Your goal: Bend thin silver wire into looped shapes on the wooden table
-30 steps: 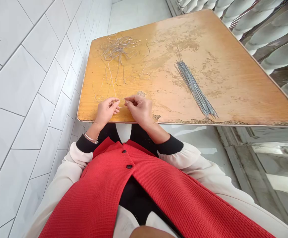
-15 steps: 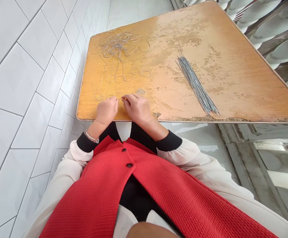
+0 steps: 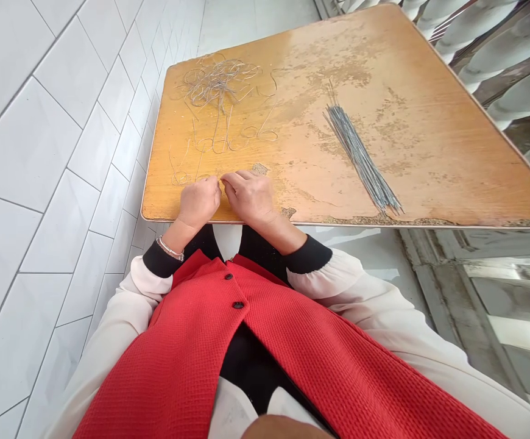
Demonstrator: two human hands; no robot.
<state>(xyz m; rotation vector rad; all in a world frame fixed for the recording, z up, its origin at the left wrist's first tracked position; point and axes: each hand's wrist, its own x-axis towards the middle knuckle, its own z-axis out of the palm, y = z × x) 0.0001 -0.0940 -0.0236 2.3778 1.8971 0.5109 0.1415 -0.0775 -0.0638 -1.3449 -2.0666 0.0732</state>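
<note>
Close to the table's near edge, my left hand (image 3: 200, 200) is closed, its fingertips pinched around what looks like a thin wire, mostly hidden by the fingers. My right hand (image 3: 249, 196) is closed in the same kind of pinch, its fingertips almost touching the left ones. Just beyond the hands lie several bent wires with loops (image 3: 219, 145). One looped wire (image 3: 180, 178) rests to the left of my left hand. Farther back is a tangled heap of curled wires (image 3: 219, 80). A bundle of straight grey wires (image 3: 363, 158) lies well to the right of my right hand.
The wooden table (image 3: 452, 134) has a worn, peeling top and a chipped front edge. A white tiled wall (image 3: 55, 171) runs close along the left side. White balusters (image 3: 502, 55) stand beyond the right edge.
My hands have drawn slightly closer together, the left moving a little right and the right a little left. The wires on the table lie as before.
</note>
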